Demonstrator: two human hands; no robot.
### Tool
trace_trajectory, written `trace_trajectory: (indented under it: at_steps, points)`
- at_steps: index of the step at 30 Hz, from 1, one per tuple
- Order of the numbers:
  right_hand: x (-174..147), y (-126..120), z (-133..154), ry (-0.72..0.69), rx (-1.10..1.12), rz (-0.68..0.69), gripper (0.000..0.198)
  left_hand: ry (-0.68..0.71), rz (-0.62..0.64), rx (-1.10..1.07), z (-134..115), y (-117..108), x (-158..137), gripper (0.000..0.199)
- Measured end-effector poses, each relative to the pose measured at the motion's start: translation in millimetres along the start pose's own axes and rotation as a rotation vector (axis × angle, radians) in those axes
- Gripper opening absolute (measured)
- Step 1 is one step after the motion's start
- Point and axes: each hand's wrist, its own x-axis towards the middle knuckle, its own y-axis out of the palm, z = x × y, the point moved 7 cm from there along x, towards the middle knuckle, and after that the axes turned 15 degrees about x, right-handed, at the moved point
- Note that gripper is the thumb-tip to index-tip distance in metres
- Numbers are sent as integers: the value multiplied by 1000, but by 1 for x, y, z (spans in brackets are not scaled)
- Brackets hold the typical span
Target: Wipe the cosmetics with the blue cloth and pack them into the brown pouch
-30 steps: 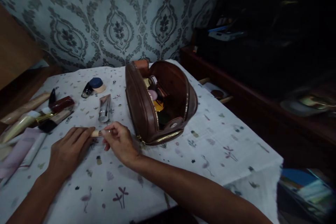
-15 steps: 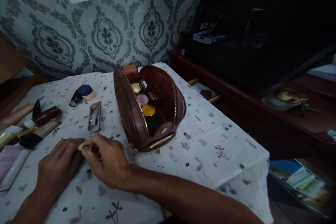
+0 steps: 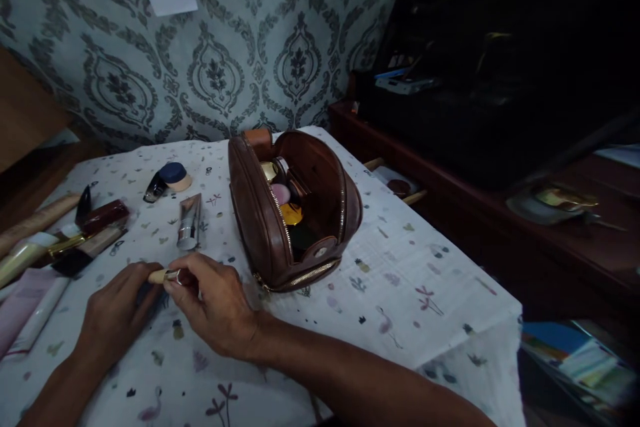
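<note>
A slim cosmetic stick [image 3: 159,276], tan at one end with a shiny band and darker part at the other, lies level between my hands. The fingers of my left hand [image 3: 114,303] pinch its tan end. My right hand [image 3: 216,303] is closed around the banded end, hiding part of it. Just beyond my fingers rests a silver tube [image 3: 189,223]. To the right of it stands a brown toiletry bag [image 3: 257,220], unzipped. Inside are a gold round item [image 3: 270,171], a pink item [image 3: 281,195] and a yellow item [image 3: 292,214].
Several cosmetics, among them a pink tube [image 3: 31,303] and a dark red box [image 3: 105,215], lie at the left. A blue-lidded jar [image 3: 175,175] sits farther back. The patterned tablecloth [image 3: 370,293] ends at the right, beside a dark red cabinet [image 3: 470,230] with an open drawer.
The view has shifted, so everything appears slightly farther right. More of the cosmetic stick's tan end and shiny band now shows between my hands.
</note>
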Motion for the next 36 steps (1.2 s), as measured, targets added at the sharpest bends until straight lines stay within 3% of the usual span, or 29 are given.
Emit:
trace_trajectory:
  at_steps: [7, 12, 19, 28, 36]
  points:
    - [1, -3, 13, -68, -61, 15, 19, -52, 53, -78, 9, 7, -3, 25]
    - [-1, 1, 16, -87, -157, 61, 15, -78, 3, -141, 12, 4, -5, 23]
    - [-3, 3, 21, -123, -220, 79, 19, -119, 27, -199, 17, 9, -7, 21]
    - [-4, 4, 34, -234, -256, 69, 19, -316, 13, -240, 12, 7, -13, 25]
    - [-3, -6, 54, -301, -213, 18, 19, -363, 27, -227, 38, 24, -13, 16]
